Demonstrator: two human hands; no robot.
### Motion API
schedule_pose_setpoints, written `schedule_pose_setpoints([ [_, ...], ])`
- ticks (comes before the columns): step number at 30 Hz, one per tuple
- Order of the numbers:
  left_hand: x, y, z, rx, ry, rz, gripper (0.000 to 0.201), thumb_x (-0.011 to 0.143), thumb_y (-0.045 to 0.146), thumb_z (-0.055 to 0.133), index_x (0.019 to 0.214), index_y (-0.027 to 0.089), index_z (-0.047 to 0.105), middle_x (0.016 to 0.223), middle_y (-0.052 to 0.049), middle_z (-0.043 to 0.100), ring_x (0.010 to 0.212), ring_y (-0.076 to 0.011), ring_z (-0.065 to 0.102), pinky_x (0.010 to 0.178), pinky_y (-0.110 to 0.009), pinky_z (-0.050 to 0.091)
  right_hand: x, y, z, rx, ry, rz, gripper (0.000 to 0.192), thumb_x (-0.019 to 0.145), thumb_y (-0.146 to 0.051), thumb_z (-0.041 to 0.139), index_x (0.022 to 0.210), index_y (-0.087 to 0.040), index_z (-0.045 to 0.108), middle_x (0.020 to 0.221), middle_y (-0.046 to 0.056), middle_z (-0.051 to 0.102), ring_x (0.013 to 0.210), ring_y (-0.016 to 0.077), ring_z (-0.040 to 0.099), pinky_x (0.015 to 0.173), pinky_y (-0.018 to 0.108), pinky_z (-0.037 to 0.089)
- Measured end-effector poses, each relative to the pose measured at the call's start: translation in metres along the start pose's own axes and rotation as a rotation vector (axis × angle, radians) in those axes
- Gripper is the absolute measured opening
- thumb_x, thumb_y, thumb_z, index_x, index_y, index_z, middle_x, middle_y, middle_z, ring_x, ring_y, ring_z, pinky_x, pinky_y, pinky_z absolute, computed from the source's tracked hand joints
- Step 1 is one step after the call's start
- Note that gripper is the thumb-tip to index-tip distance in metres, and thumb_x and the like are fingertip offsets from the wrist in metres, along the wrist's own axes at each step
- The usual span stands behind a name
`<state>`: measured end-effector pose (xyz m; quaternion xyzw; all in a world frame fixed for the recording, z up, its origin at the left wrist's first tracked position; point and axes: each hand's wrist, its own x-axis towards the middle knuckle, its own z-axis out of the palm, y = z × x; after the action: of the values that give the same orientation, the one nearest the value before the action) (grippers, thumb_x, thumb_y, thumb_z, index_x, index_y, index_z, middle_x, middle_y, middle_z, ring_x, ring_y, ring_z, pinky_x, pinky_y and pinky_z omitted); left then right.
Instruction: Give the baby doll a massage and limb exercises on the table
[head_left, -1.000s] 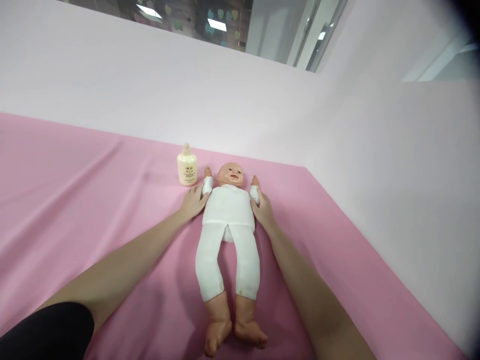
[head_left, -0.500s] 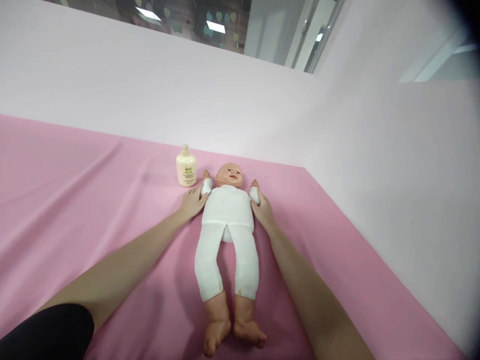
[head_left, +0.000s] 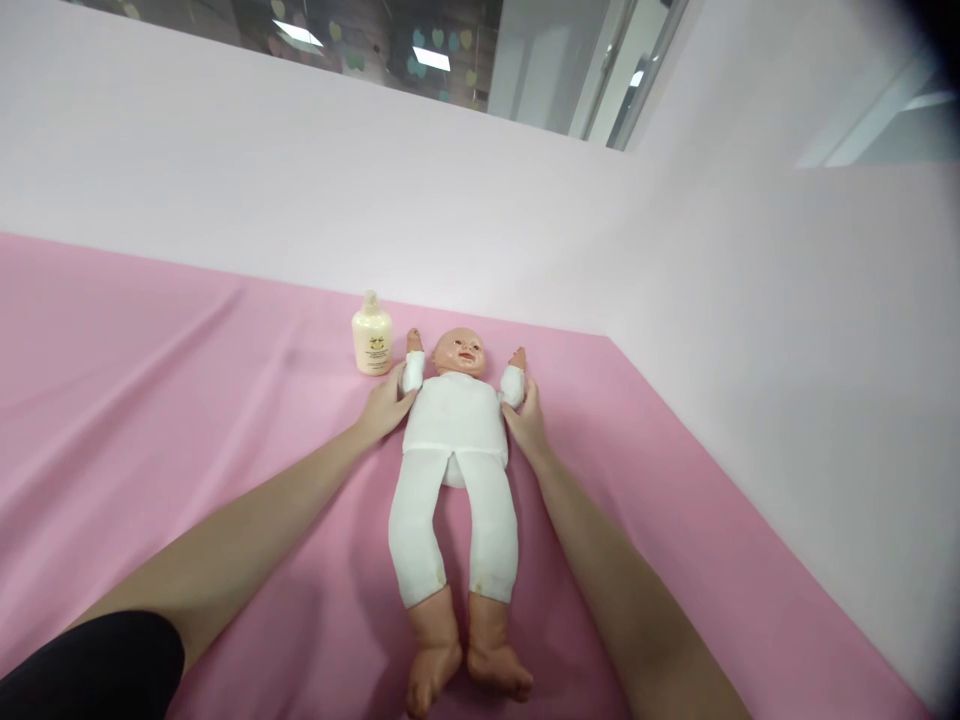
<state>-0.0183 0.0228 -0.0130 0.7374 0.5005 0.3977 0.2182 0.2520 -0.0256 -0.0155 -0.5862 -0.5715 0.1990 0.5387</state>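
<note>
A baby doll (head_left: pixel 455 425) with a white cloth body lies face up, its head toward the wall and its bare feet toward me. Both of its arms point up beside the head. My left hand (head_left: pixel 385 404) is closed around the doll's arm on the left side, thumb near the chest. On the other side, my right hand (head_left: pixel 527 418) grips the doll's other arm, with the thumb in front and the fingers partly hidden behind it. Just beyond my left hand stands a cream-coloured bottle (head_left: pixel 373 338) with dark print on its front.
A pink sheet (head_left: pixel 187 400) with soft creases covers the surface under the doll. White walls (head_left: pixel 337 180) rise behind it and on the right. Above the back wall is a window (head_left: pixel 420 50) with heart-shaped decorations and light reflections.
The doll's forearms have swung further up and now stand straighter beside its head, the right-side one also slightly outward. My hands stay in nearly the same place; the bottle has not moved.
</note>
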Motion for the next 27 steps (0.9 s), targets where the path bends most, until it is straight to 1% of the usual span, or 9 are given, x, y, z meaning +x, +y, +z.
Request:
schedule_pose_setpoints([
  [4,-0.003,0.006,0.001,-0.106,0.056,0.047,0.077,0.083,0.039,0.051,0.146,0.018,0.012,0.143,-0.013,0.040,0.125,-0.0245,0.046,0.103,-0.038,0.039,-0.002,-0.003,0.001,0.073,0.029,-0.091,0.085,0.073,-0.031,0.058,0.143,-0.017,0.011,0.132,0.016,0.044,0.120,0.0233,0.048,0.100,0.040,0.041],
  [6,-0.003,0.010,0.000,-0.130,0.086,0.101,0.078,0.083,0.038,0.052,0.146,0.017,0.011,0.142,-0.014,0.040,0.124,-0.0235,0.046,0.102,-0.037,0.039,-0.003,-0.004,0.001,0.070,0.051,-0.160,0.085,0.073,-0.032,0.059,0.143,-0.016,0.012,0.126,0.016,0.046,0.116,0.0223,0.049,0.099,0.039,0.042],
  [9,-0.005,0.016,-0.002,-0.085,0.128,0.178,0.065,0.081,0.038,0.053,0.137,0.016,0.030,0.130,-0.013,0.050,0.119,-0.0241,0.049,0.101,-0.039,0.040,-0.007,-0.006,0.003,-0.003,0.045,-0.252,0.081,0.074,-0.034,0.059,0.142,-0.018,0.017,0.120,0.013,0.049,0.113,0.0208,0.051,0.099,0.037,0.042],
  [12,-0.010,0.021,-0.006,-0.003,0.097,0.268,0.049,0.077,0.037,0.055,0.121,0.017,0.047,0.116,-0.010,0.058,0.110,-0.0239,0.054,0.100,-0.040,0.040,-0.012,-0.009,0.004,-0.082,-0.015,-0.318,0.075,0.074,-0.035,0.060,0.139,-0.020,0.026,0.117,0.010,0.052,0.110,0.0203,0.053,0.099,0.036,0.042],
  [15,-0.016,0.027,-0.009,0.063,0.010,0.396,0.041,0.075,0.039,0.057,0.110,0.019,0.053,0.109,-0.007,0.061,0.105,-0.0229,0.055,0.099,-0.039,0.039,-0.017,-0.016,0.003,-0.091,-0.063,-0.417,0.058,0.075,-0.034,0.060,0.128,-0.021,0.042,0.113,0.008,0.056,0.105,0.0204,0.055,0.097,0.036,0.044],
  [18,-0.019,0.032,-0.011,0.103,-0.058,0.483,0.033,0.076,0.043,0.057,0.100,0.020,0.057,0.105,-0.007,0.063,0.104,-0.0223,0.056,0.099,-0.039,0.039,-0.020,-0.025,-0.001,-0.098,-0.105,-0.514,0.032,0.076,-0.031,0.057,0.106,-0.020,0.055,0.100,0.007,0.061,0.096,0.0209,0.058,0.091,0.036,0.046],
  [22,-0.018,0.032,-0.011,0.099,-0.089,0.553,0.030,0.077,0.043,0.057,0.095,0.020,0.057,0.100,-0.008,0.064,0.100,-0.0213,0.057,0.097,-0.037,0.040,-0.021,-0.029,-0.005,-0.183,-0.152,-0.519,0.014,0.076,-0.030,0.053,0.085,-0.020,0.058,0.084,0.006,0.062,0.085,0.0212,0.058,0.083,0.037,0.048],
  [24,-0.018,0.030,-0.010,0.108,-0.098,0.528,0.031,0.077,0.042,0.055,0.099,0.020,0.057,0.103,-0.008,0.063,0.101,-0.0219,0.056,0.097,-0.038,0.040,-0.020,-0.026,-0.004,-0.206,-0.168,-0.502,0.019,0.076,-0.030,0.053,0.091,-0.020,0.058,0.089,0.006,0.062,0.089,0.0219,0.058,0.086,0.038,0.047],
  [27,-0.017,0.029,-0.006,0.135,-0.086,0.421,0.039,0.080,0.038,0.050,0.113,0.017,0.053,0.113,-0.010,0.061,0.107,-0.0241,0.054,0.098,-0.040,0.040,-0.018,-0.019,0.000,-0.214,-0.153,-0.470,0.044,0.080,-0.033,0.052,0.122,-0.019,0.047,0.115,0.010,0.059,0.110,0.0238,0.054,0.099,0.041,0.042],
])
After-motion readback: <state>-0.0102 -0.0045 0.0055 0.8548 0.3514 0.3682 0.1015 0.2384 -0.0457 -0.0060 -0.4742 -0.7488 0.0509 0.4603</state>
